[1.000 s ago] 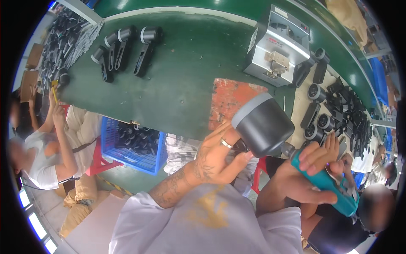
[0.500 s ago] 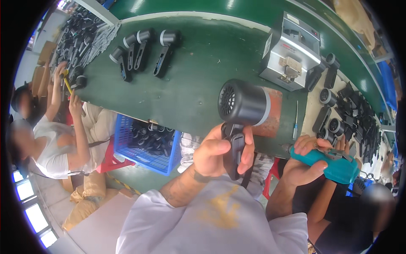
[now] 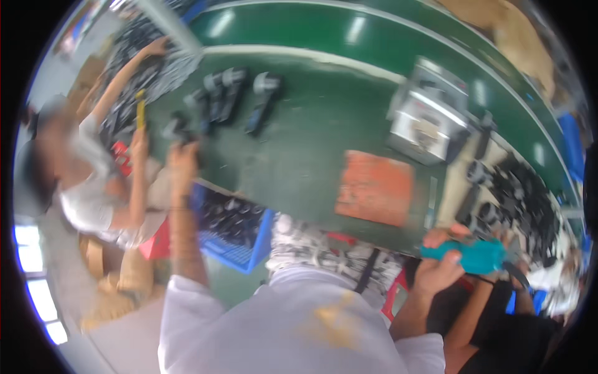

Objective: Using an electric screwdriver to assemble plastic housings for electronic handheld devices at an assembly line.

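Note:
My left hand (image 3: 183, 165) is stretched out to the far left, over the table's near edge. It is closed round a black handheld fan (image 3: 179, 128), though blur hides the fingers' exact grip. Just beyond that fan lies a row of several similar black handheld fans (image 3: 232, 93) on the green table (image 3: 299, 137). On the right, my right hand (image 3: 438, 267) is wrapped round a teal electric screwdriver (image 3: 476, 256), held at the table's near edge with its tip end toward the left.
An orange-red pad (image 3: 375, 188) lies on the table, with a silver machine (image 3: 430, 124) behind it. Black parts (image 3: 523, 193) are heaped at right. A blue basket (image 3: 240, 255) of dark parts stands below. One co-worker at left holds a yellow-handled tool (image 3: 141, 111); another sits at right.
My left hand has swung from the middle far to the left with the handheld fan, uncovering the orange-red pad. My right hand still holds the electric screwdriver. The view has shifted slightly.

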`<state>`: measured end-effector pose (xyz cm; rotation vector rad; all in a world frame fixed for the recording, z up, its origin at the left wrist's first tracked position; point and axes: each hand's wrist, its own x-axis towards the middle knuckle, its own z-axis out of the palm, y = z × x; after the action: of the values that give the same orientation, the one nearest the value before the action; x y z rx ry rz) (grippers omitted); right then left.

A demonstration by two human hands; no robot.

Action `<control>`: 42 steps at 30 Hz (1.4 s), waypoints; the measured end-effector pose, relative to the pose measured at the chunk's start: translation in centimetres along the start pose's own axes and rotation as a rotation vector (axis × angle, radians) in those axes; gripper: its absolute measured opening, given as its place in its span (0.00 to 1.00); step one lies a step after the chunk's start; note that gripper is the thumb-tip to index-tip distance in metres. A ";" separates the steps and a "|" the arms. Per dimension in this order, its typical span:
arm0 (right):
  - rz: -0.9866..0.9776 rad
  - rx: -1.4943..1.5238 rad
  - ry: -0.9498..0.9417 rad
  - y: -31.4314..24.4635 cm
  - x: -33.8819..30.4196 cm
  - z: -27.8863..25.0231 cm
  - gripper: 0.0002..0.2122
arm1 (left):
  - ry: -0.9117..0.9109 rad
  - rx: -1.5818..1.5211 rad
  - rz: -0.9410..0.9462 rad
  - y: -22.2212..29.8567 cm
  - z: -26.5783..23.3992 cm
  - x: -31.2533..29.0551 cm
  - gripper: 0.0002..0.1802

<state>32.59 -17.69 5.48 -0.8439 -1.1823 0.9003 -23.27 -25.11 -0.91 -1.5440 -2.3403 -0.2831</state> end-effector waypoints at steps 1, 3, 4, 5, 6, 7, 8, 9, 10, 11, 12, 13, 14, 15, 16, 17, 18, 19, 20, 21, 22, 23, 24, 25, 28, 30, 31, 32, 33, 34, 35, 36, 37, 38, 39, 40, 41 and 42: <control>-0.036 -0.099 -0.040 -0.2 0.6 0.9 0.34 | -0.006 0.040 -0.026 -5.4 1.0 0.8 0.15; 0.004 -0.043 -0.070 0.0 1.3 0.5 0.35 | 0.078 -0.029 -0.280 -7.8 1.2 3.5 0.32; 0.015 -0.013 -0.056 0.2 1.5 -0.2 0.30 | -0.021 0.166 -0.333 -8.6 1.1 4.6 0.32; 0.031 0.027 -0.048 0.1 1.6 -0.9 0.25 | 0.062 0.385 -0.169 -9.7 1.3 5.2 0.29; 0.019 -0.001 -0.014 -0.5 1.9 -1.3 0.25 | 0.376 0.347 0.083 -7.4 0.2 7.0 0.25; 0.029 -0.023 -0.004 -1.2 2.1 -1.5 0.24 | 0.468 0.201 -0.058 -1.1 -1.9 8.7 0.20; 0.048 -0.035 -0.004 -1.7 1.9 -1.7 0.23 | 0.423 -0.115 -0.123 4.1 -4.3 9.5 0.19; 0.047 -0.050 0.012 -2.1 1.7 -2.3 0.23 | 0.362 -0.430 -0.196 9.9 -6.7 9.6 0.17; 0.048 -0.071 0.000 -2.3 1.7 -3.1 0.23 | 0.343 -0.630 -0.077 17.7 -9.9 9.0 0.16; 0.045 -0.087 -0.015 -2.5 1.8 -3.8 0.23 | 0.319 -0.692 0.114 23.4 -11.2 8.6 0.15; 0.043 -0.089 -0.011 -2.3 1.9 -4.2 0.23 | 0.217 -0.790 0.285 29.0 -12.8 7.6 0.15; 0.065 -0.065 0.012 -2.3 1.9 -4.5 0.23 | 0.119 -0.746 0.487 33.4 -13.7 6.9 0.17; 0.083 -0.041 0.029 -2.3 1.8 -4.7 0.23 | 0.043 -0.820 0.625 37.5 -13.2 6.3 0.19; 0.076 -0.042 0.030 -2.1 1.8 -4.8 0.23 | -0.042 -0.901 0.672 42.0 -12.5 5.6 0.16; 0.080 -0.050 0.024 -2.0 1.8 -4.9 0.23 | 0.013 -0.966 0.784 46.2 -11.2 5.4 0.12; 0.079 -0.059 0.020 -2.4 1.8 -5.1 0.23 | 0.177 -0.812 0.986 49.8 -10.4 6.2 0.07; 0.071 -0.060 0.021 -2.5 1.7 -5.1 0.23 | 0.203 -0.655 0.988 53.2 -9.2 7.0 0.05; 0.079 -0.049 0.028 -2.5 1.5 -5.0 0.24 | 0.227 -0.494 0.979 56.1 -7.7 7.9 0.05; 0.086 -0.049 0.045 -2.9 1.4 -5.1 0.24 | 0.234 -0.502 0.982 58.0 -4.2 7.2 0.05; 0.079 -0.054 0.009 -3.0 1.3 -5.0 0.25 | 0.170 -0.474 0.913 61.1 -0.4 9.3 0.05; 0.080 -0.048 -0.013 -3.3 1.0 -4.8 0.25 | 0.105 -0.447 0.840 63.3 3.7 11.6 0.07; 0.123 -0.001 -0.014 -3.4 0.5 -4.6 0.25 | 0.038 -0.415 0.760 64.2 7.7 11.7 0.08; 0.151 -0.009 0.088 -3.5 0.1 -5.9 0.25 | -0.254 -0.479 0.867 64.0 1.0 10.6 0.10; 0.130 0.005 0.099 -4.0 -0.2 -5.3 0.26 | -0.236 -0.562 0.837 64.2 3.3 11.0 0.08; 0.072 -0.098 0.058 -4.0 -0.3 -6.0 0.29 | -0.143 -0.630 0.856 63.2 1.5 10.1 0.03; 0.074 -0.080 0.037 -3.9 -0.1 -6.4 0.28 | 0.025 -0.573 0.897 58.5 -5.4 8.6 0.08; 0.071 -0.056 -0.006 -3.6 0.2 -6.3 0.27 | 0.088 -0.583 0.911 55.9 -7.6 7.9 0.11; 0.077 -0.055 0.001 -3.5 0.4 -6.2 0.27 | 0.146 -0.606 0.939 54.0 -9.0 7.0 0.14; 0.095 0.020 0.019 -3.7 0.6 -5.9 0.27 | 0.101 -0.681 0.917 52.0 -9.9 6.2 0.17; 0.112 0.093 0.041 -3.6 0.8 -5.6 0.28 | 0.056 -0.758 0.896 50.2 -10.3 5.6 0.20; 0.130 0.104 0.036 -3.5 0.9 -5.4 0.28 | 0.030 -0.809 0.842 48.2 -10.5 4.8 0.20; 0.118 0.119 0.031 -3.3 1.0 -5.3 0.28 | 0.002 -0.864 0.791 46.4 -10.4 3.9 0.20; 0.107 0.136 0.024 -3.2 1.0 -4.9 0.28 | -0.090 -0.881 0.737 44.7 -9.9 3.2 0.19; 0.113 0.089 0.084 -3.4 1.1 -4.0 0.31 | -0.107 -0.873 0.728 43.2 -9.1 2.5 0.19; 0.129 0.096 0.073 -3.1 1.4 -3.9 0.31 | -0.126 -0.891 0.710 42.0 -8.4 2.1 0.18; 0.145 0.107 -0.002 -2.9 1.8 -4.0 0.32 | -0.145 -0.912 0.692 40.9 -8.0 1.7 0.18; 0.158 0.117 -0.076 -2.6 2.1 -3.9 0.35 | -0.154 -0.887 0.689 40.0 -7.8 1.3 0.17; 0.171 0.062 -0.049 -2.5 2.7 -2.9 0.41 | -0.161 -0.884 0.668 39.4 -7.6 1.0 0.17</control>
<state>36.15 -16.46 8.31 -0.8865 -1.1299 1.0976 13.74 -11.20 6.08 -2.7038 -1.6846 -1.1441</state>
